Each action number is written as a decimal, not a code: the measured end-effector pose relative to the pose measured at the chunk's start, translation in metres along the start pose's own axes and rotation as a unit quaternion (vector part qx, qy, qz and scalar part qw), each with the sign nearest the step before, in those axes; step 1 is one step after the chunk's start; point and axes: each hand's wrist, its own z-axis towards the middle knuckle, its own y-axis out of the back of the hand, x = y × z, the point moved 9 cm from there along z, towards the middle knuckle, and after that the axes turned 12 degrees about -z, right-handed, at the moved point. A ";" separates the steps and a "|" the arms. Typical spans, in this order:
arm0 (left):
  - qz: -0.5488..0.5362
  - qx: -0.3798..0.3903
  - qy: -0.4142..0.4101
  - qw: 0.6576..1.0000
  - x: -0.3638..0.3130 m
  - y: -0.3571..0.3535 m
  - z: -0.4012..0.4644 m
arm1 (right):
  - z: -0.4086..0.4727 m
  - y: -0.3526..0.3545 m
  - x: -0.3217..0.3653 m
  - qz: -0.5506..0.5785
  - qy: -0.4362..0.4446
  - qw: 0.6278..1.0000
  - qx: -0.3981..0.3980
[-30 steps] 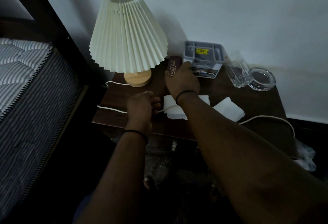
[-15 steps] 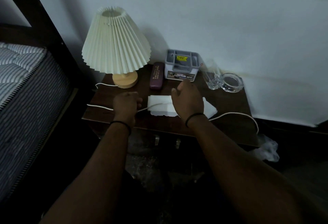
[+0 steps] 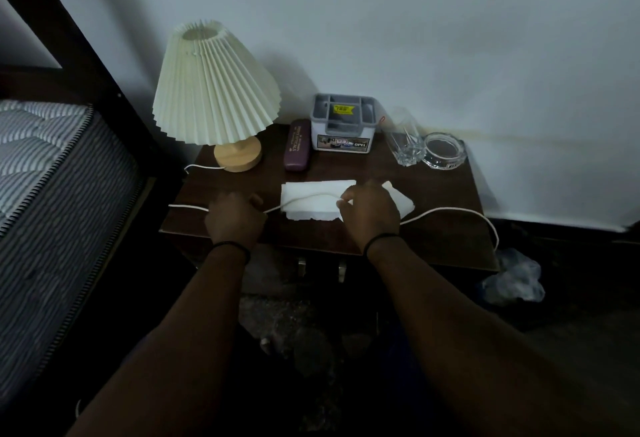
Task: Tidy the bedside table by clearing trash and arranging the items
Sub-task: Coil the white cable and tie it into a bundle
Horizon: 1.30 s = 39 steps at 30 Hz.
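Note:
A white lamp cord runs across the dark wooden bedside table, over a folded white tissue. My left hand is closed on the cord near the table's front left. My right hand pinches the same cord over the tissue's right end, partly covering a second tissue. At the back stand a pleated cream lamp, a maroon glasses case, a grey organiser box, a clear drinking glass and a glass ashtray.
A striped mattress in a dark bed frame lies to the left. A crumpled clear plastic bag sits on the floor at the table's right corner. The white wall runs right behind the table.
My right hand came back from the glasses case at the rear and closed on the cord over the tissue. The view pulled back from the table. My left hand stayed on the cord.

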 end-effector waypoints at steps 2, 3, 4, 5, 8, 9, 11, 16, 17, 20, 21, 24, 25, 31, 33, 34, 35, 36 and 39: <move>0.038 0.019 -0.010 0.999 -0.002 -0.006 0.002 | 0.002 0.001 0.002 0.008 -0.001 1.000 -0.007; 0.057 0.023 -0.027 0.998 -0.006 -0.009 0.003 | 0.002 0.003 0.003 0.018 -0.004 1.000 -0.015; 0.069 0.024 -0.049 0.996 -0.011 -0.011 0.004 | 0.001 0.006 0.004 0.023 -0.001 0.999 -0.024; 0.077 0.026 -0.070 0.994 -0.016 -0.012 0.005 | 0.000 0.011 0.007 0.019 0.010 0.999 -0.039; 0.073 0.040 -0.109 0.991 -0.029 -0.017 0.003 | -0.009 0.029 0.023 -0.038 0.060 0.992 -0.100; 0.063 0.039 -0.124 0.990 -0.034 -0.018 0.001 | -0.013 0.035 0.027 -0.057 0.070 0.989 -0.121; 0.046 0.025 -0.156 0.986 -0.043 -0.015 -0.005 | -0.023 0.044 0.032 -0.068 0.081 0.982 -0.158; 0.003 0.025 -0.190 0.981 -0.055 -0.009 -0.019 | -0.046 0.065 0.038 -0.035 0.106 0.961 -0.251; -0.018 0.034 -0.204 0.978 -0.058 -0.007 -0.021 | -0.050 0.068 0.040 -0.029 0.113 0.957 -0.265; -0.091 0.021 -0.230 0.969 -0.062 0.007 -0.031 | -0.059 0.076 0.044 -0.021 0.118 0.952 -0.282; -0.109 0.009 -0.232 0.967 -0.061 0.014 -0.035 | -0.061 0.081 0.043 -0.021 0.110 0.952 -0.284; -0.151 -0.023 -0.249 0.956 -0.063 0.039 -0.049 | -0.066 0.100 0.034 -0.009 0.080 0.952 -0.294; -0.153 -0.025 -0.252 0.955 -0.063 0.044 -0.053 | -0.067 0.106 0.029 -0.002 0.063 0.953 -0.296; -0.141 -0.016 -0.257 0.956 -0.061 0.058 -0.071 | -0.090 0.144 -0.001 0.044 -0.028 0.952 -0.303; -0.163 -0.038 -0.273 0.947 -0.064 0.071 -0.082 | -0.104 0.156 -0.011 0.060 -0.059 0.941 -0.328; -0.170 -0.062 -0.292 0.939 -0.069 0.080 -0.090 | -0.110 0.160 -0.014 0.054 -0.073 0.938 -0.333; -0.174 -0.086 -0.312 0.930 -0.074 0.088 -0.098 | -0.113 0.160 -0.015 0.038 -0.084 0.941 -0.325; -0.177 -0.104 -0.329 0.922 -0.080 0.095 -0.105 | -0.115 0.159 -0.014 0.015 -0.087 0.946 -0.312; -0.188 -0.124 -0.362 0.905 -0.098 0.105 -0.125 | -0.122 0.160 0.011 -0.034 -0.017 0.954 -0.298</move>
